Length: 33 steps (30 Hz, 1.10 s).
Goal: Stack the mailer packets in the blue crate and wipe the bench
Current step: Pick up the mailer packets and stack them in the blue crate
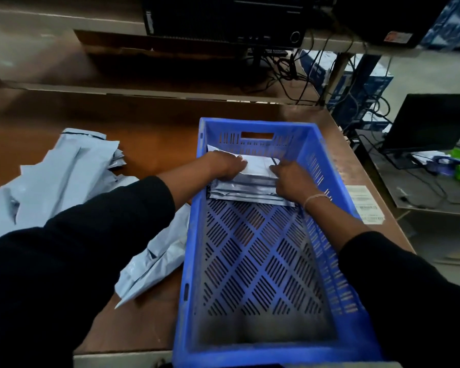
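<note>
The blue crate (252,235) is hard moulded plastic, its floor cut in a diamond lattice of slots and its walls ribbed with narrow vents, a handle slot in the far end. It sits on a smooth brown table (149,123) with a dull sheen. At the crate's far end lies a small stack of mailer packets (250,184), slick grey-white film with creased, folded edges. Both hands are pressed down on that stack: the left hand (227,167) lies flat over its left side with fingers curled at the top edge, the right hand (290,179) grips the right side, so each is closed on the stack, though the fingertips are blurred. Black sleeves cover both forearms and a thin band circles the right wrist. To the left a crumpled heap of loose packets (56,176) spreads over the table, partly hidden under the left sleeve. A printed label (364,203) lies flat near the table's right edge, its text unreadable.
</note>
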### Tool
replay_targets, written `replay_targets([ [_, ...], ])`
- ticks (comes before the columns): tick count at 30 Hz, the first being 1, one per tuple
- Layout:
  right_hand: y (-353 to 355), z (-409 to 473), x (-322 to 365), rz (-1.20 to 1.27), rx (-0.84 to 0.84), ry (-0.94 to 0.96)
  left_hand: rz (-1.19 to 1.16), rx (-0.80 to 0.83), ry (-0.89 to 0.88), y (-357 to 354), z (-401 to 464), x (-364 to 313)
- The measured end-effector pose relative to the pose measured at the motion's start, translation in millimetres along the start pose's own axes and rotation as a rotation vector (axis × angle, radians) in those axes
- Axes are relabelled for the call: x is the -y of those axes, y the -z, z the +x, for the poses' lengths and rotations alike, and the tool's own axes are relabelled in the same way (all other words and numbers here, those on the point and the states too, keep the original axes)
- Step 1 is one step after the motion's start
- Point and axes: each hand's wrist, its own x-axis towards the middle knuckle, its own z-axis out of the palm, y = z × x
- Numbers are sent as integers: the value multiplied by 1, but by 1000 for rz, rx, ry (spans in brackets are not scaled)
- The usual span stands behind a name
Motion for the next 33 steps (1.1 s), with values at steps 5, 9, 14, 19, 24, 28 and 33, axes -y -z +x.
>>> replay_targets([
  [5,1,6,3,-17,98,-35,-112,104,15,6,-5,-1],
  [9,24,7,12,101,34,-83,-334,-153,-80,20,-30,4],
  [14,77,11,53,416,-230,-69,-750,-731,-95,2,-94,38],
  [19,120,14,141,633,-327,119,-1038,-931,156,-69,-152,86],
  [24,123,15,233,272,43,465,-1085,-722,426,-141,-196,106],
  [28,85,17,281,-29,490,559,-1158,-670,456,-175,-219,103],
  [33,30,12,307,-343,524,667,-1206,-675,448,-194,-238,100],
])
